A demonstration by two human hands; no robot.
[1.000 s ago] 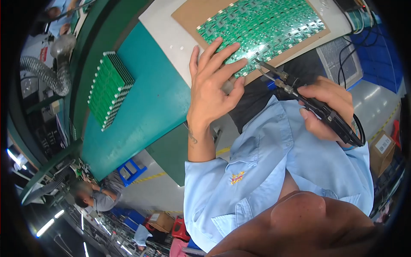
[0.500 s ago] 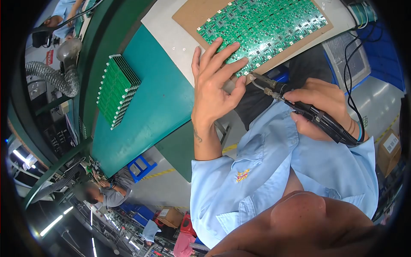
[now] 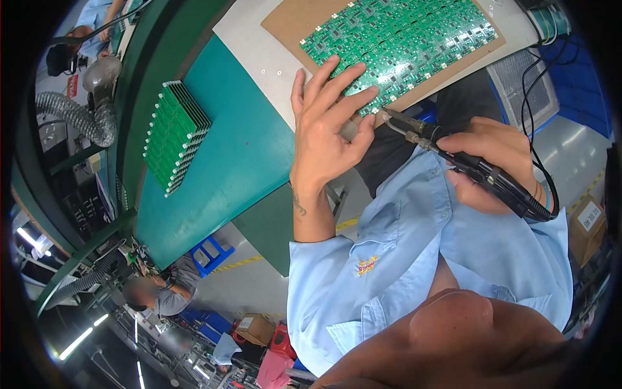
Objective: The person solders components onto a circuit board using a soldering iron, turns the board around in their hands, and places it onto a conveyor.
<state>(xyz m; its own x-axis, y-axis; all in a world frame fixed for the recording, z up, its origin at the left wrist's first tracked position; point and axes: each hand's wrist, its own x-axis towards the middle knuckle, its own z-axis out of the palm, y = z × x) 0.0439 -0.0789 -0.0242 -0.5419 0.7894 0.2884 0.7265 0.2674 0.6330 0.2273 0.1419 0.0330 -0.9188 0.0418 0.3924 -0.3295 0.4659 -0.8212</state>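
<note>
A green circuit board panel (image 3: 402,45) lies on a brown board (image 3: 285,23) over a white sheet (image 3: 249,55). My left hand (image 3: 330,123) rests with fingers spread on the panel's near left corner. My right hand (image 3: 495,159) is wrapped round a black soldering tool (image 3: 483,174) with a thin metal tube beside its tip. That tip is at the panel's near edge, just right of my left thumb. On the green mat (image 3: 227,155), to the left, stands a stack of green circuit boards (image 3: 175,133) with white connectors along the edges.
A flexible metal duct (image 3: 78,117) is at the far left. Beyond the table a person (image 3: 172,301) in grey sits near a blue stool (image 3: 210,255); another person (image 3: 94,32) is at the top left. Black cables (image 3: 531,117) hang at the right beside a blue bin (image 3: 583,97).
The tool in my right hand has moved from over the panel toward its near left corner. My left hand has kept its place on the panel. The view has shifted slightly.
</note>
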